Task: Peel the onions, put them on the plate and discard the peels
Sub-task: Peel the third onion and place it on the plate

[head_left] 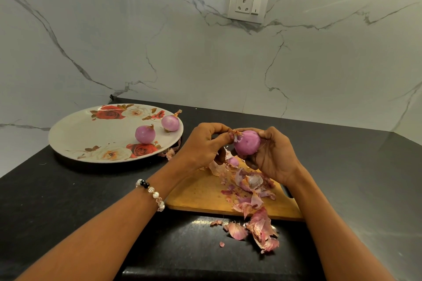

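Observation:
My right hand [272, 155] grips a purple onion [247, 142] above the wooden cutting board [198, 196]. My left hand [203, 143] pinches the peel at the onion's top end. Two peeled onions [145, 134] [170, 123] lie on the right part of the floral plate [91, 134] at the left. A pile of pink onion peels [251, 191] covers the board's right part and spills onto the black counter in front [262, 232]. Another small onion [233, 161] shows partly below my hands, on the board.
The black counter [68, 201] meets a marble wall with a socket [248, 4] behind. A few peels [170, 153] lie next to the plate's right rim. My left wrist wears a bead bracelet [151, 193].

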